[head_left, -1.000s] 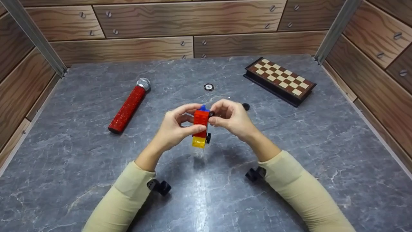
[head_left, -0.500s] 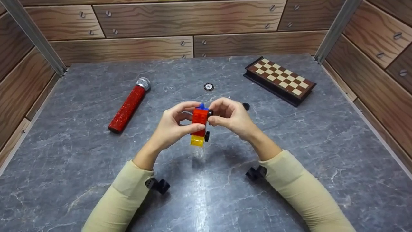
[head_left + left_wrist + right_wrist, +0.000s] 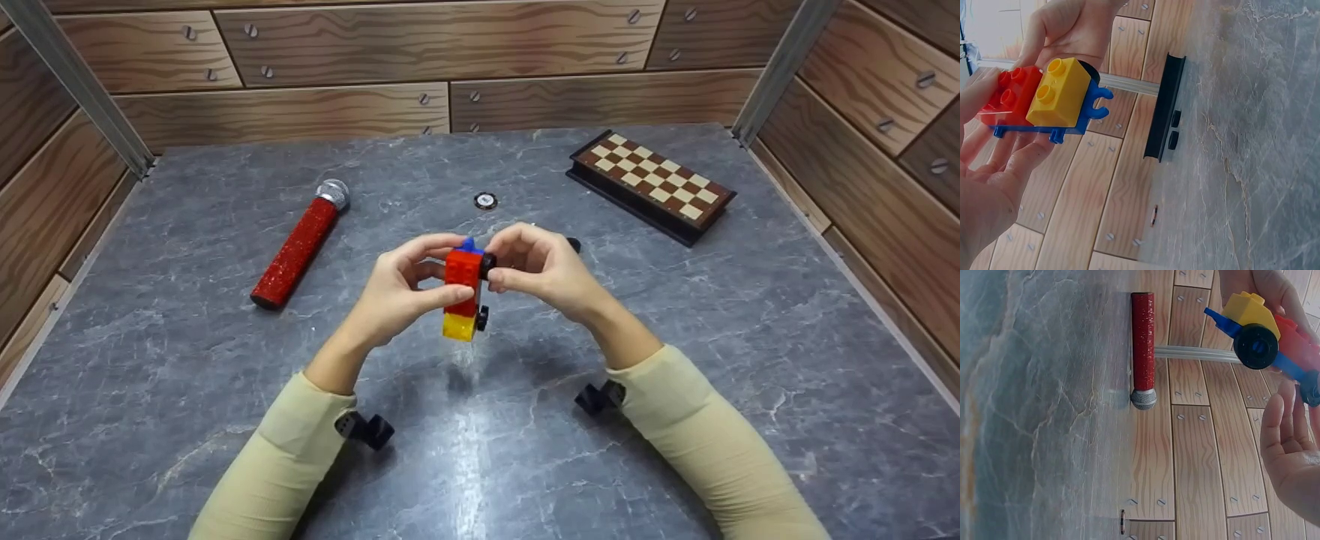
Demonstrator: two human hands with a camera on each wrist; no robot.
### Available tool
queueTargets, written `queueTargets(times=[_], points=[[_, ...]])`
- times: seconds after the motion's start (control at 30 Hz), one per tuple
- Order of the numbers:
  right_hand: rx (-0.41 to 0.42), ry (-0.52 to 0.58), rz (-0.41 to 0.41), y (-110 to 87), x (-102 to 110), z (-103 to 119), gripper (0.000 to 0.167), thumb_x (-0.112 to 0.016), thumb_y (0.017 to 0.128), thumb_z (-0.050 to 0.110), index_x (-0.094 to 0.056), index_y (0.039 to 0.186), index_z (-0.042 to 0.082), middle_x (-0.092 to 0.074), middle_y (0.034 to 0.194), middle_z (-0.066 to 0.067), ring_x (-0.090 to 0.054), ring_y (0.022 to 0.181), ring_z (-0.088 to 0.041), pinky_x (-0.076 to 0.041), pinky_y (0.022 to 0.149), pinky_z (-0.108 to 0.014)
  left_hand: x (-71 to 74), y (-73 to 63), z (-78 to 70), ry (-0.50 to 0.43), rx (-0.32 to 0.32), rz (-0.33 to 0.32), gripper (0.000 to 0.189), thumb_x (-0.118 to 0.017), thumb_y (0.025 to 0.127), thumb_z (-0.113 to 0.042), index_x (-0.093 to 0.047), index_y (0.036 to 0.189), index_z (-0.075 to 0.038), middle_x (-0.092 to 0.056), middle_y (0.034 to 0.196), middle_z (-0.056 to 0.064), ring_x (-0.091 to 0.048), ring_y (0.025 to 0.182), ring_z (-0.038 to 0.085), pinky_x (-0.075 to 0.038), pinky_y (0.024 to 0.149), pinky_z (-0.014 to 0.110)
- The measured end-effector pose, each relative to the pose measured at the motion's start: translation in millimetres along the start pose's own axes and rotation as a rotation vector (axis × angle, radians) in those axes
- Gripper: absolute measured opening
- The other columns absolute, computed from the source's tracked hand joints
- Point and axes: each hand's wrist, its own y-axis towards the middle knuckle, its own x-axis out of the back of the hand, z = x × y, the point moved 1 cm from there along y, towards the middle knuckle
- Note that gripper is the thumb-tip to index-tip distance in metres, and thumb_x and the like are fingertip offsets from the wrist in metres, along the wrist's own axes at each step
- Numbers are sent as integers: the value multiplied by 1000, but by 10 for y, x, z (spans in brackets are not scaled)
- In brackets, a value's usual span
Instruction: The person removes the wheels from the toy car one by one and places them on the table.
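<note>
A toy block car point(image 3: 463, 277), red and yellow on a blue base, is held above the table in my left hand point(image 3: 397, 289), thumb over the red block. Blue axle pegs point(image 3: 1057, 135) stand bare on the side seen in the left wrist view. On the other side sit two black wheels, one beside the yellow block point(image 3: 1247, 312) and another wheel point(image 3: 1310, 388) near the blue hook end in the head view. My right hand point(image 3: 551, 274) pinches that farther wheel between thumb and index finger; its other fingers curl behind.
Two loose black wheels point(image 3: 1174, 140) lie on the table beside a folded chessboard box point(image 3: 652, 186) at the back right. A poker chip point(image 3: 486, 201) lies beyond the hands. At left is a red glittery microphone point(image 3: 300, 244). Wood-patterned walls point(image 3: 345, 49) enclose the table.
The car has shifted slightly left and tilted a little, with more of the farther wheel showing. My right hand stays at the wheel; it now hides part of the loose wheels.
</note>
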Motion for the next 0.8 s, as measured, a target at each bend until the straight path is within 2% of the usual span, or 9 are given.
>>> queueTargets(times=[0.2,0.3,0.53,0.8], points=[[-5,-13,25,-4,-4,-8,19,-66,81,-5,-53,95,-1,-59,83,-13,-58,71,-20,-53,66,-29,0,-10,-1,28,15,35,47,-74,78,-4,-58,122,-5,-60,108,13,-62,82,30,-54,69,41],[5,-30,27,-3,-8,-4,19,-66,81,-5,-53,94,-2,-59,82,-13,-58,72,-20,-52,66,-28,-2,-7,-13,24,2,43,46,-74,78,-2,-57,121,-3,-60,108,14,-62,83,30,-55,69,42],[65,-74,13,13,-27,6,23,-67,82,-3,-49,95,-7,-59,83,-12,-57,74,-19,-51,66,-26,-11,8,-21,-4,-26,31,45,-73,78,-1,-56,120,-2,-60,106,15,-61,83,31,-54,69,46],[113,-56,30,-7,-36,-20,24,-67,81,-4,-47,94,-9,-58,80,-12,-56,71,-20,-50,64,-26,-34,-16,-17,-13,-59,29,46,-73,77,2,-57,120,1,-61,107,15,-61,83,31,-55,69,44]])
